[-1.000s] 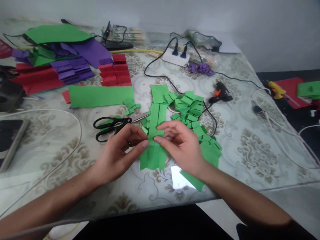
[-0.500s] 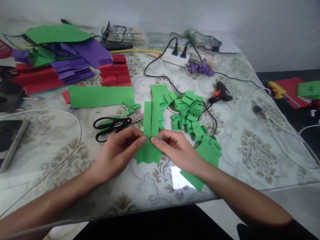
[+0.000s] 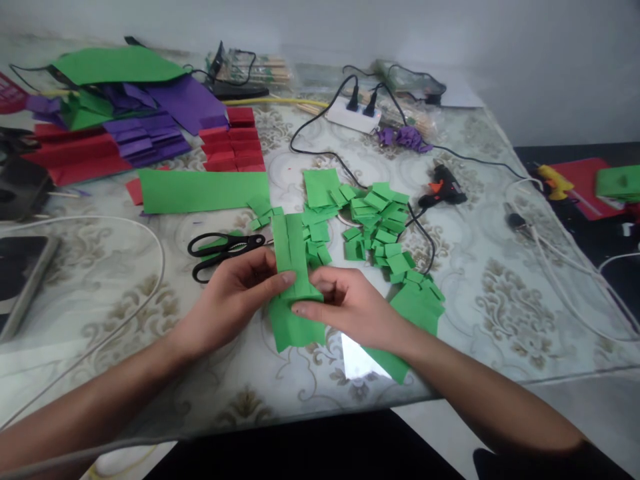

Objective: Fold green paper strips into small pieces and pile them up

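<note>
A folded green paper strip (image 3: 291, 247) is held between both hands above the table. My left hand (image 3: 245, 287) pinches its left edge, with the thumb lying on the front. Lower down, my right hand (image 3: 347, 303) grips the right side, thumb across the paper and fingers curled behind it. Below the thumbs the paper flares wider and shows creases. Black-handled scissors (image 3: 225, 250) lie just left of the strip, their blades partly hidden behind it. Right of the strip is a pile of small folded green paper pieces (image 3: 380, 213).
A flat green sheet (image 3: 205, 192) lies behind the scissors. Folded red paper (image 3: 233, 143) and purple paper (image 3: 150, 137) are at the back left. A white power strip (image 3: 353, 117) with black cords stands at the back, and a black glue gun (image 3: 443, 188) rests to the right.
The right thumb has moved down the strip, and the paper's right side has opened out beside it. The strip's upper end has shifted left and tilted slightly.
</note>
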A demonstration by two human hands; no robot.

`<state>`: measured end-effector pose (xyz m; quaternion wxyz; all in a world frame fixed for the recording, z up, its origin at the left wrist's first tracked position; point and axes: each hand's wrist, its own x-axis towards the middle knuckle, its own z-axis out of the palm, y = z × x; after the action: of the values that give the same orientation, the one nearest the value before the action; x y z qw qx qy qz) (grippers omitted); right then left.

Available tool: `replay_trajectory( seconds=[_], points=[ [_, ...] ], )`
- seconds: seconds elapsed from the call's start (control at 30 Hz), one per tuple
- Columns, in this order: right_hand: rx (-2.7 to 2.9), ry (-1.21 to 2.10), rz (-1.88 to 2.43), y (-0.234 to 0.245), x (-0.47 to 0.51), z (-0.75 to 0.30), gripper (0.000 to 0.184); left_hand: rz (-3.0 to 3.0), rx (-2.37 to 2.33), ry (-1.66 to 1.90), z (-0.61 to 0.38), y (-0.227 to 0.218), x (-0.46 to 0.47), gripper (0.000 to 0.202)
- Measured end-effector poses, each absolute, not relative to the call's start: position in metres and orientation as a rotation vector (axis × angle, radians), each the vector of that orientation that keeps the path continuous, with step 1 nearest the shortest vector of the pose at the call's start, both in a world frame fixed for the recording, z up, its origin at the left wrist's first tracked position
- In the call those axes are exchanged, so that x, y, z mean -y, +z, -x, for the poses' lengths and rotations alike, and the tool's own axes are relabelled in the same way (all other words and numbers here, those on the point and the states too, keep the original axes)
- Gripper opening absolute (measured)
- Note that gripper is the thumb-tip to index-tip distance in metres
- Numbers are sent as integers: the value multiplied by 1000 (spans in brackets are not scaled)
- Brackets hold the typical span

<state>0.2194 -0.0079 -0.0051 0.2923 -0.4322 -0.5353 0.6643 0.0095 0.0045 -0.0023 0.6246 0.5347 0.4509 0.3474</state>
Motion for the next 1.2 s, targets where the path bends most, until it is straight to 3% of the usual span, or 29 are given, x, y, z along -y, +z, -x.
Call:
replay_trajectory(
  seconds=[0.27,0.93,1.2],
  points=[
    [1377,1729,1184,-10,10,-216,47,-1309,-1084,842,-11,-2,-3,27],
    [1403,1592,1253,-18,16,-216,9,-1269,-1075,818,-9,-7,-2,23],
    [1454,1422,1202,-18,17,-215,9,-1208,-1008,744,-12,-3,-3,17]
  ],
)
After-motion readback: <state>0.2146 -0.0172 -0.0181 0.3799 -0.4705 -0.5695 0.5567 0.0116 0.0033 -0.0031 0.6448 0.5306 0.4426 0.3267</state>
